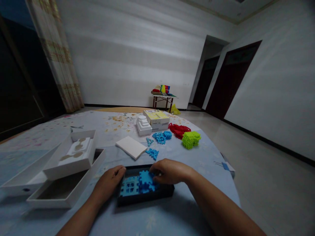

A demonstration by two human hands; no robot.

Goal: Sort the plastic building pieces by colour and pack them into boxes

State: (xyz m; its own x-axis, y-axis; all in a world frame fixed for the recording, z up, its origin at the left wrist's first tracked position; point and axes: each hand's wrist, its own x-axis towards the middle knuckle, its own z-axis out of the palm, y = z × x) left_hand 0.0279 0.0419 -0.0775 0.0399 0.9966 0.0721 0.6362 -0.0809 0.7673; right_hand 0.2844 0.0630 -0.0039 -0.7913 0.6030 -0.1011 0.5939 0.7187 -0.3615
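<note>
A shallow black box (147, 197) lies on the table right in front of me, with blue interlocking toy pieces (130, 186) inside. My left hand (110, 179) has its fingers closed on the box's left edge. At the box's right half, my right hand (168, 171) pinches a blue notched piece (145, 180), its fingertips partly hidden. Just beyond the box are a blue triangular piece (153, 153) and a smaller blue piece (149, 141). Farther back sits a cluster of blue pieces (159, 137).
White open box parts (69, 196) are stacked at left. A flat white box or pad (131, 147) lies mid-table. Behind stand a yellow-and-white box (157, 119), stacked white lids (143, 126), red pieces (179, 130) and lime-green pieces (191, 140). The table's rounded edge (228, 173) curves past my right.
</note>
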